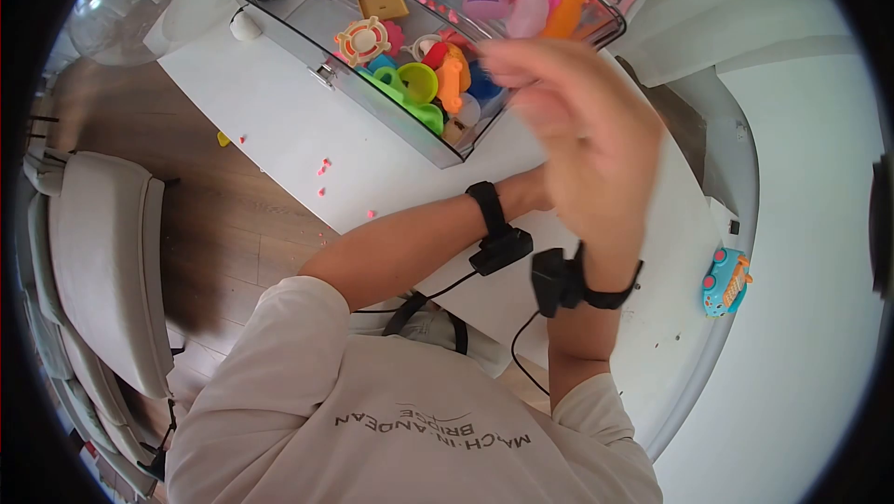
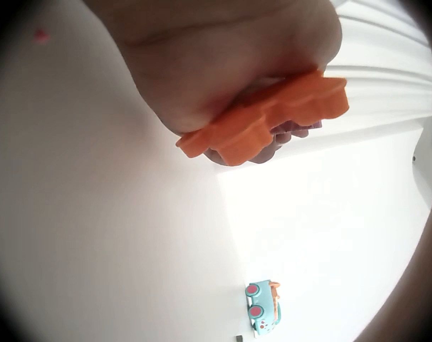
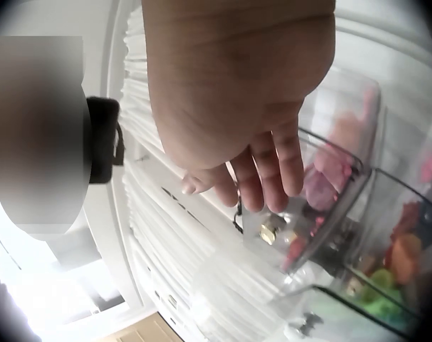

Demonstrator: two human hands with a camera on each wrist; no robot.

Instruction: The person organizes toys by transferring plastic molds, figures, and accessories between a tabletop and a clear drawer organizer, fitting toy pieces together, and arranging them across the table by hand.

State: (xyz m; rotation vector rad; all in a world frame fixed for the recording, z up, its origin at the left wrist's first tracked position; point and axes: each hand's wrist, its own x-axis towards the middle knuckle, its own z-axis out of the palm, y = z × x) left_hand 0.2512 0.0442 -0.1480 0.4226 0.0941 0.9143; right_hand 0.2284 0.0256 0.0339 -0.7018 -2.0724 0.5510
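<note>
While you lift both hands over the white table (image 1: 307, 132):
Left hand (image 2: 223, 64): grips flat orange plastic cutter (image 2: 273, 117) (partly hidden).
Right hand (image 3: 237, 92): fingers straight, holding nothing, above clear plastic toy bin (image 1: 372, 99).

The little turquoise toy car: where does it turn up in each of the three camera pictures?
Head view: the turquoise toy car sits at the right, on the rim of the white table.
Left wrist view: bottom centre, below the left hand holding an orange piece.
Right wrist view: not in it.
Shared landmark: the white table.
</note>
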